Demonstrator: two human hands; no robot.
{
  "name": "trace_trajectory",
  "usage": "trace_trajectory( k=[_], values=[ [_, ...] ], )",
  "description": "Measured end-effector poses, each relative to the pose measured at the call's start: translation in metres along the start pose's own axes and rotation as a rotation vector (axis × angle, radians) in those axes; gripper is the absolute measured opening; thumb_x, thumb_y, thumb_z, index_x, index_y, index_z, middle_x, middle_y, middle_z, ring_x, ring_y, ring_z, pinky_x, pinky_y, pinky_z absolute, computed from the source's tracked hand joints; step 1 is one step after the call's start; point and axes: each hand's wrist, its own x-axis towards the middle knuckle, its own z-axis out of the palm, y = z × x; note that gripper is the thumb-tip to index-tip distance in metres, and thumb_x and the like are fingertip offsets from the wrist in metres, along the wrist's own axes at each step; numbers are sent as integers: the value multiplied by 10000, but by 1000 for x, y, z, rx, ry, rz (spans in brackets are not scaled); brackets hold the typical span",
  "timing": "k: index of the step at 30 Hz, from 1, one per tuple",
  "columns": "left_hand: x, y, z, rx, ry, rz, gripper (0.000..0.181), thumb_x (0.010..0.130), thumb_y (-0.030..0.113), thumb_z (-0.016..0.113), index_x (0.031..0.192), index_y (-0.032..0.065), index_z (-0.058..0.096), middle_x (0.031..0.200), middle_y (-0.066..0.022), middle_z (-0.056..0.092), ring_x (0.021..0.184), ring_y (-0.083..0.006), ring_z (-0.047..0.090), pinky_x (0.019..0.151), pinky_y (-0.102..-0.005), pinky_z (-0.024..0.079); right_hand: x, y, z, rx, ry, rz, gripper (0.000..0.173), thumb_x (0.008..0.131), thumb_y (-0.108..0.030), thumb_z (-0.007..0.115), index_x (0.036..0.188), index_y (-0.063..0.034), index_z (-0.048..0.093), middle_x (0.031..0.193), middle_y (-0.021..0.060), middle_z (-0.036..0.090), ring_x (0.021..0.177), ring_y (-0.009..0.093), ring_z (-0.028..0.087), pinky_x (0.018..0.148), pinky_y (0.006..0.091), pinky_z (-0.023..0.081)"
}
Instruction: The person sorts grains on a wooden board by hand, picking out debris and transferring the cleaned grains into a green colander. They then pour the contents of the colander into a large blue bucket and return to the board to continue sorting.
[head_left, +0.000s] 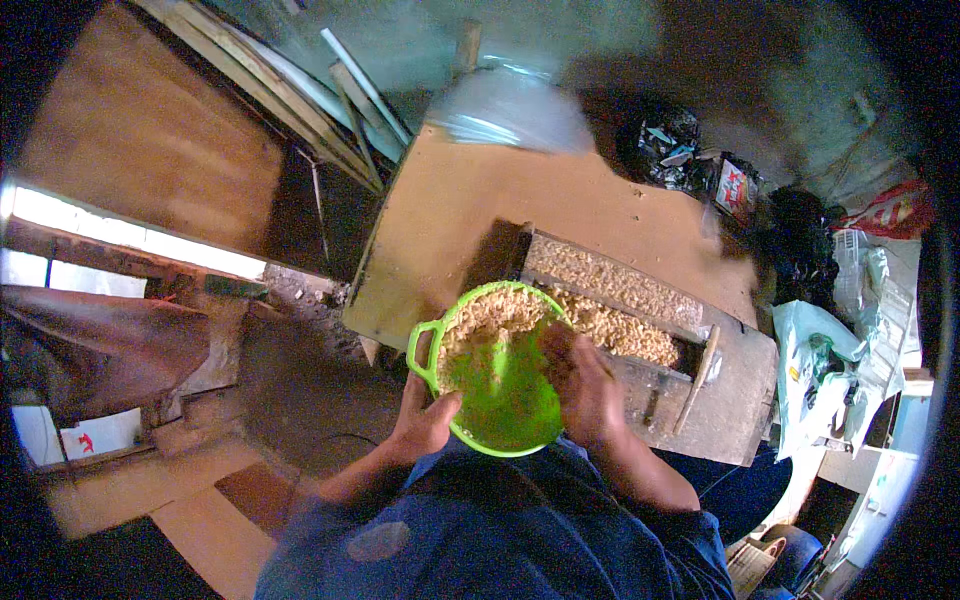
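Note:
A lime-green plastic bowl with a loop handle is tilted in front of my body. Light-brown, puffed-looking pieces lie along its far and left side, and its near inside shows bare green. My left hand grips the bowl's near left rim below the handle, thumb over the edge. At the right rim is my right hand, its blurred fingers partly over the bowl; their grip is unclear. Just beyond stands a wooden mould with two long channels holding similar pieces, the far one filled flatter, the near one looser.
A wooden stick lies across the mould's right part. The mould rests on a brown board tabletop. Clear plastic sheeting is at the back, black plastic bags at back right, pale plastic bags at right. Planks lean at left.

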Motion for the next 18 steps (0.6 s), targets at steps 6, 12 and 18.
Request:
trace_trajectory(
  k=[6, 12, 18],
  values=[
    [-19, -10, -11, 55, 77, -27, 864, 755, -41, 482, 1560, 12, 172, 1523, -151, 355, 1432, -256, 332, 1182, -403, 268, 42, 74, 22, -424, -10, -6, 515, 1023, -254, 513, 1454, 19, 441, 1503, 185, 461, 1374, 353, 453, 1179, 423, 346],
    [-48, -50, -52, 112, 159, -202, 866, 792, -89, 473, 1579, 59, 144, 1535, -165, 350, 1414, -282, 384, 1169, -418, 321, 42, 88, 58, -1163, -377, -82, 572, 946, -161, 532, 1466, 43, 410, 1509, 226, 437, 1403, 393, 406, 1206, 408, 302],
    [-51, -54, -61, 60, 135, -133, 823, 838, -101, 497, 1575, 81, 179, 1490, -142, 424, 1341, -263, 469, 1113, -407, 403, 34, 92, 89, -480, -272, 368, 600, 1038, -441, 435, 1423, 14, 504, 1369, 149, 592, 1216, 248, 567, 1080, 343, 409]
  ],
)
